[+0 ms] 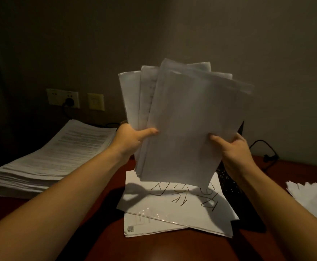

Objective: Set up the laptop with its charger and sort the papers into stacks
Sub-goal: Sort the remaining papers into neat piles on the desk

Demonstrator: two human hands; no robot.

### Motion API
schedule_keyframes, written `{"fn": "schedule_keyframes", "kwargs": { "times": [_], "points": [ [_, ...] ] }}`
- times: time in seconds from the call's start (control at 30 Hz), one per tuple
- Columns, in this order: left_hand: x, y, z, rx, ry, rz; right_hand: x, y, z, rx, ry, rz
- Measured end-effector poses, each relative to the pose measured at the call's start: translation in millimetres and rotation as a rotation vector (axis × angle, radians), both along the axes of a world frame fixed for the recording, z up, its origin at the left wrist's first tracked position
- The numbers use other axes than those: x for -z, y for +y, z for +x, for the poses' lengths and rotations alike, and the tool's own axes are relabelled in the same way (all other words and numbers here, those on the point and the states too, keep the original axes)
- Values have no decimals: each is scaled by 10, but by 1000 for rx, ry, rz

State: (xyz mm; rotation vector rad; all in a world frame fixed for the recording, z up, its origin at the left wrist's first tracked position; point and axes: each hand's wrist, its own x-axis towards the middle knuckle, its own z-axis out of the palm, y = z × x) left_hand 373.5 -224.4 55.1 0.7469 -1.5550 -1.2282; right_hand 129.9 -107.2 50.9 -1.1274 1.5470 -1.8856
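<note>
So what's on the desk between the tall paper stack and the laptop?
Head view: a small loose pile, top sheet handwritten, plus bare desk.

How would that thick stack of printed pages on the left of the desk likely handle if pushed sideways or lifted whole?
The thick stack looks heavy: many sheets deep. Its edges are stepped and uneven, so a push would probably slide upper sheets off rather than move it whole. With no binding visible, it would likely sag when lifted.

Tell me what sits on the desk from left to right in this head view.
First the tall paper stack, handwritten sheet, laptop keyboard, loose papers. Skipping the held bundle, which overlaps.
</note>
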Motion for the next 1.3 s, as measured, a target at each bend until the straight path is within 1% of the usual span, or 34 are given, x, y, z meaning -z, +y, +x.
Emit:
{"fn": "schedule_keyframes", "kwargs": {
  "times": [0.07,0.13,0.2,0.27,0.43,0.5,0.57,0.63,0.7,0.77,1.0,1.17,1.23,1.3],
  "points": [
    [-10,5,-21,80,55,-24,-51,0,25,-45,54,-20],
    [91,37,-69,117,70,23,14,-8,59,-97,67,16],
    [269,56,-130,114,21,68,140,-3,122,-105,89,59],
    [398,81,-176,98,-37,61,248,-1,170,-83,94,84],
    [190,75,-182,77,-2,-12,110,-23,238,-56,81,26],
    [170,75,-167,75,6,4,92,-58,239,-69,67,32],
    [330,88,-139,39,-10,101,202,-78,247,-85,56,100],
    [588,153,-96,-5,-109,179,396,-76,268,-105,49,212],
    [808,190,-52,-54,-182,212,525,-47,307,-120,92,285],
    [878,175,5,-79,-185,214,553,-41,352,-117,140,300],
    [546,-107,335,-112,-166,114,390,-272,633,-129,184,254],
    [344,-372,733,-169,-270,164,368,-575,990,-131,152,220],
    [292,-498,937,-157,-331,175,395,-698,1169,-118,161,225],
    [266,-616,1141,-112,-328,209,424,-815,1355,-108,155,235]
  ]
}}
